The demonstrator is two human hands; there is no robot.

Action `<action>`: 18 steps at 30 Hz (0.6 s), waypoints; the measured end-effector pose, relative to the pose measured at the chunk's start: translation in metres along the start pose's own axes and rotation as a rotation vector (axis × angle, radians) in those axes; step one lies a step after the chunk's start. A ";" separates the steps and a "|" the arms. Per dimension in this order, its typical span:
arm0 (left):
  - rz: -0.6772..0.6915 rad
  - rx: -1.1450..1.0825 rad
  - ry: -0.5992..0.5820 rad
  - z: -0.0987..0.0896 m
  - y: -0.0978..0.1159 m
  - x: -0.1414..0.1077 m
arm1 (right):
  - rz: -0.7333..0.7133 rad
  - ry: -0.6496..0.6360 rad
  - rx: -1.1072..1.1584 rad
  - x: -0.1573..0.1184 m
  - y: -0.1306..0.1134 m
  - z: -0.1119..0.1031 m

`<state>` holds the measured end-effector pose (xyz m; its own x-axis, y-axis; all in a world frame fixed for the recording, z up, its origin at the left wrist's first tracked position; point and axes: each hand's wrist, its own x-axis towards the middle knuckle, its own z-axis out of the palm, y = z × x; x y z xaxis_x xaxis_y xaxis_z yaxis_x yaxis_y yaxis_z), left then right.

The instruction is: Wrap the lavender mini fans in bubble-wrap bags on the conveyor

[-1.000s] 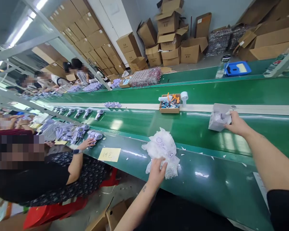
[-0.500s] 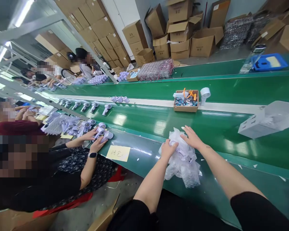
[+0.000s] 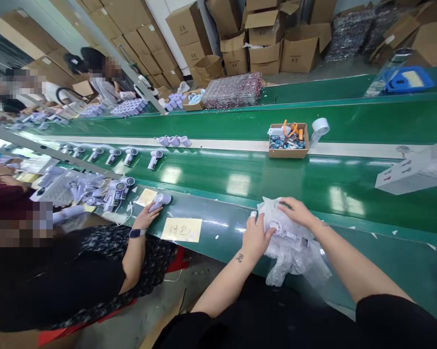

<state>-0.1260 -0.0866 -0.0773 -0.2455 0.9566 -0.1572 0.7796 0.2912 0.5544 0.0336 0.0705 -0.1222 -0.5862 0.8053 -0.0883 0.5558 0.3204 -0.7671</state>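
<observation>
2 forearms point(image 3: 227, 286): slanting inward over the green bench point(image 3: 371, 266)
Left hand point(image 3: 255, 238): fingers loosely open, thumb against the bubble wrap point(image 3: 294, 257)
Right hand point(image 3: 297, 212): palm down, fingers bent over the wrap's far edge
Purple device point(image 3: 275, 226): inside the wrap, between the hands

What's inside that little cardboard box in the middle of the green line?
The cardboard box holds orange-handled pliers over a jumble of small blue and silvery pieces. Whatever lies beneath them is covered.
</observation>
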 end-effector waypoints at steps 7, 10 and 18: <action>0.731 0.224 -0.263 0.010 0.033 0.004 | 0.432 0.015 0.064 -0.137 0.023 -0.021; 0.718 0.356 -0.363 0.033 0.041 0.015 | 0.531 -0.005 0.106 -0.177 0.032 0.015; 0.630 0.480 -0.434 0.017 0.027 0.026 | 0.628 -0.017 0.111 -0.227 0.076 -0.024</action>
<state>-0.1014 -0.0532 -0.0805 0.4720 0.8331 -0.2883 0.8763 -0.4076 0.2569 0.2227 -0.0756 -0.1448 -0.1783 0.8143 -0.5524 0.7325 -0.2650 -0.6270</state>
